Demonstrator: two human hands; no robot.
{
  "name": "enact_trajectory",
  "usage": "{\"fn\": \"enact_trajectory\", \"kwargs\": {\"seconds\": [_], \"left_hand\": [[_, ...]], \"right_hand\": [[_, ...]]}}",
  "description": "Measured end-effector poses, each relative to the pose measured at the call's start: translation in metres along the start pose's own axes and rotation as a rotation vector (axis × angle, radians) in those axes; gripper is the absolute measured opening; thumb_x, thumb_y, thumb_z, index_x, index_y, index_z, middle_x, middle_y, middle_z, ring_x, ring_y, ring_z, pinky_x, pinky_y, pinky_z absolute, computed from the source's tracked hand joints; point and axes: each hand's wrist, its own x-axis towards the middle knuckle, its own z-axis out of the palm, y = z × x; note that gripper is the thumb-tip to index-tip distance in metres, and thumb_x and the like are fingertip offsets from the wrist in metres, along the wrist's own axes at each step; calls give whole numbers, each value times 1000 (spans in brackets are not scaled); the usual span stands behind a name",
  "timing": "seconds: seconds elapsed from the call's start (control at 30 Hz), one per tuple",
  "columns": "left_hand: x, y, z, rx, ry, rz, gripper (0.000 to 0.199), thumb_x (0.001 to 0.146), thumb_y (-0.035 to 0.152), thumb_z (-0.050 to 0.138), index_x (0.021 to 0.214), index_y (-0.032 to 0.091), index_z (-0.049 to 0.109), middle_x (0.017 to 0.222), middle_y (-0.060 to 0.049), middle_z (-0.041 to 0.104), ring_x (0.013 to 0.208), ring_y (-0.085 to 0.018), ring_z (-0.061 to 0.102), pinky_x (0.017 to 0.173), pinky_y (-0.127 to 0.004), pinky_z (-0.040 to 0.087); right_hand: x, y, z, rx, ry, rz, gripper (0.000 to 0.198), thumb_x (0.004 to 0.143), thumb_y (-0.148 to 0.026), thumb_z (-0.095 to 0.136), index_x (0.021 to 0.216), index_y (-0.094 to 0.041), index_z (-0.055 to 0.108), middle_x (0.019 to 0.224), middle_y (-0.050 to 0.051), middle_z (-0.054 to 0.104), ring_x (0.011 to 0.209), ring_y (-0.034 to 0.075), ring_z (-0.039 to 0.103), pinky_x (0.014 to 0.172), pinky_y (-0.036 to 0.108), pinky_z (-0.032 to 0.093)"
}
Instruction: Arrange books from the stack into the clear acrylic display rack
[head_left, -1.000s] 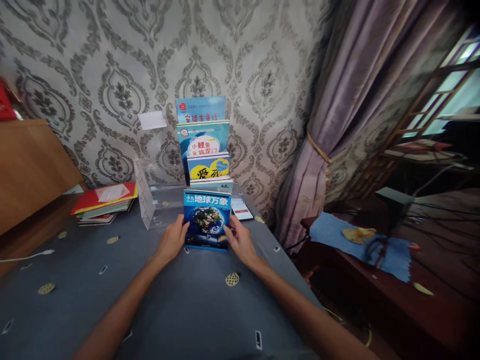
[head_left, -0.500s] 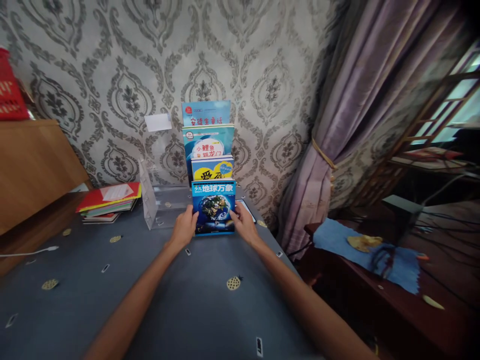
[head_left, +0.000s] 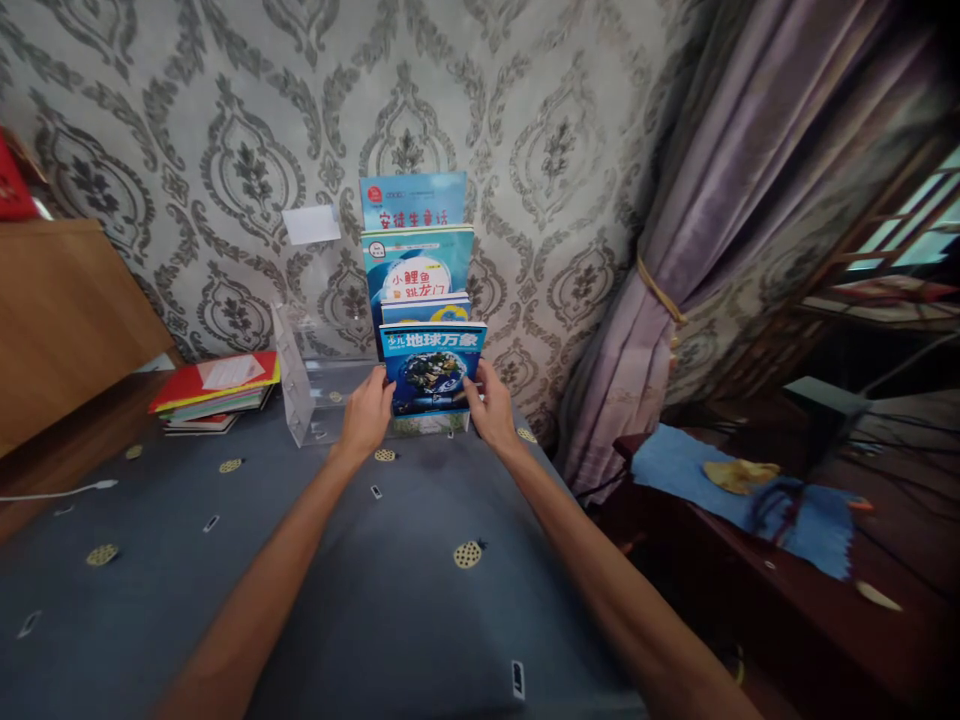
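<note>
A blue book with a globe on its cover [head_left: 429, 372] is held by its two side edges, tilted back. My left hand [head_left: 367, 410] grips its left edge, thumb on the cover. On the right edge my right hand [head_left: 491, 402] closes the same way. Directly behind it, a blue and yellow book [head_left: 424, 312] is mostly hidden. Farther back, a teal book [head_left: 416, 262] and a light blue book [head_left: 414, 200] rise in steps. These stand in a clear plastic rack [head_left: 296, 385], whose left part holds no books.
A pile of folders and papers [head_left: 217, 390] lies left of the rack. A white cable [head_left: 75, 490] crosses the patterned tablecloth [head_left: 360, 600]. To the right are a tied-back purple curtain [head_left: 630, 370] and a dark red bench with a blue cloth [head_left: 675, 475].
Both hands have lifted the globe book a little and tilted its top back. It now covers more of the blue and yellow book, and the area beneath its lower edge shows.
</note>
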Motion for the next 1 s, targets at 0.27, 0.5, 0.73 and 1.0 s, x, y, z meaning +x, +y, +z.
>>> {"fn": "enact_trajectory", "kwargs": {"seconds": [0.27, 0.5, 0.73, 1.0], "left_hand": [[2, 2, 1, 37, 48, 31, 13, 101, 23, 44, 103, 18, 56, 93, -7, 68, 84, -21, 64, 74, -28, 44], [2, 2, 3, 48, 49, 32, 12, 101, 22, 44, 101, 18, 56, 92, -7, 68, 83, -20, 65, 73, -27, 44], [-2, 1, 8, 66, 37, 41, 12, 101, 23, 43, 99, 19, 55, 91, -6, 68, 84, -20, 65, 73, -27, 45], [-5, 2, 12, 115, -57, -25, 13, 103, 23, 42, 100, 18, 54, 94, -8, 69, 86, -21, 66, 73, -28, 45]], "right_hand": [[-1, 4, -2, -45, 33, -66, 29, 99, -38, 46, 119, -20, 57, 109, 12, 66, 92, 24, 65, 80, 40, 58], [-2, 6, -3, -130, 84, -98, 26, 98, -37, 48, 114, -21, 61, 105, 12, 61, 91, 25, 62, 72, 38, 59], [-6, 16, -3, -97, 73, -83, 24, 98, -37, 49, 112, -21, 61, 102, 10, 59, 90, 24, 60, 73, 38, 59], [-12, 21, -3, -73, 80, -21, 25, 93, -33, 53, 115, -22, 56, 100, 9, 65, 90, 25, 64, 74, 40, 59]]}}
